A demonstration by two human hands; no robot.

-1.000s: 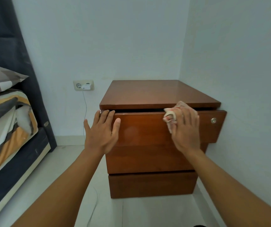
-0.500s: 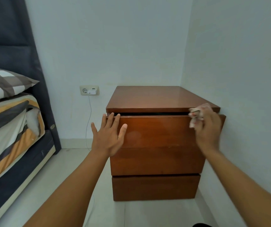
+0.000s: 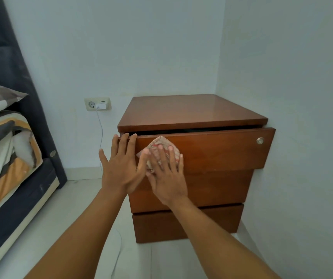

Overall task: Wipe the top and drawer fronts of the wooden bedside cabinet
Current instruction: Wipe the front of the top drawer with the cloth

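Right-hand grip (image 3: 166, 178) flat, fingers straight, pressing a patterned cloth (image 3: 158, 144) under them against the ajar top drawer front (image 3: 218, 152) of the bedside cabinet (image 3: 191, 109). Left-hand grip (image 3: 121, 168) just beside it, fingers straight, tips on the drawer's upper-left edge, holding nothing.

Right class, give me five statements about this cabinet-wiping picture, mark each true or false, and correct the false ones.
1. The right hand presses the cloth flat against the top drawer. True.
2. The top drawer is fully shut. False: it stands out a little, with a dark gap above it.
3. The cloth lies at the drawer's right end. False: it is near the left end; the right end shows only a round metal fitting.
4. A white plug sits in the wall socket left of the cabinet. True.
5. The left hand touches the drawer's top left corner. True.
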